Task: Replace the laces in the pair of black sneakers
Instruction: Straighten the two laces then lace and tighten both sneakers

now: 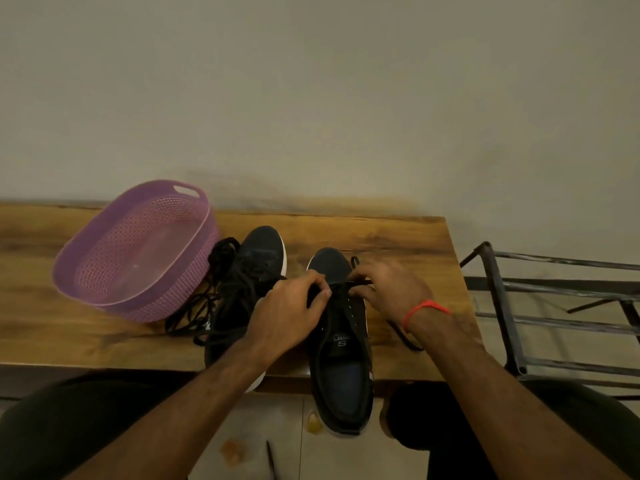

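Basket (104,258) left of sneakers (249,271) — on table (398,237).

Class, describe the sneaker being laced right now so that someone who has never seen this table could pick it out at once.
Start at the wooden table and find the purple basket on its left. Two black sneakers lie to the basket's right. Take the right sneaker, farther from the basket, its heel overhanging the near edge. Unlike the left sneaker beside the loose laces, it has both hands on its lace near the toe.
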### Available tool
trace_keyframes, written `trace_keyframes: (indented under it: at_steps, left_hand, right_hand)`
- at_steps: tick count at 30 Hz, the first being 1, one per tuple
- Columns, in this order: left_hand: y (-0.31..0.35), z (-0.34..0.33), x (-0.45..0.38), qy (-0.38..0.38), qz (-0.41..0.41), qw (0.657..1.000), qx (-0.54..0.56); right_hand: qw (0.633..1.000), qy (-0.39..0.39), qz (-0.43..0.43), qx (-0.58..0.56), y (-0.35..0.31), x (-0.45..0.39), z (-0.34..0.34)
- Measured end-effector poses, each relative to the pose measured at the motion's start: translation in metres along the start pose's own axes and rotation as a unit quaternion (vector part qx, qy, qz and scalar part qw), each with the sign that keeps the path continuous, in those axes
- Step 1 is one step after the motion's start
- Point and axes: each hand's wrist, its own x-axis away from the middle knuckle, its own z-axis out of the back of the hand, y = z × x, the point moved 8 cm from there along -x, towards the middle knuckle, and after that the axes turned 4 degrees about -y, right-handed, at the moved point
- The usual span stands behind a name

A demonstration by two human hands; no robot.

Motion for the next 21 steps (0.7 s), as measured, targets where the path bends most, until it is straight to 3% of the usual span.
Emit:
trace_keyframes:
  at_steps: [8, 21]
  left_hand:
    - [-0.003, -0.001, -0.002, 0.01, 0.022, 0.999, -0.023]
    - [-0.003, -0.003, -0.002, 0.008, 0.024, 0.999, -0.04]
  right_hand:
    - [1.0, 0.025, 0.0, 0.004, 0.0, 0.006, 0.004]
    - [0.984, 0.037, -0.074, -0.16, 0.014, 0.006, 0.009]
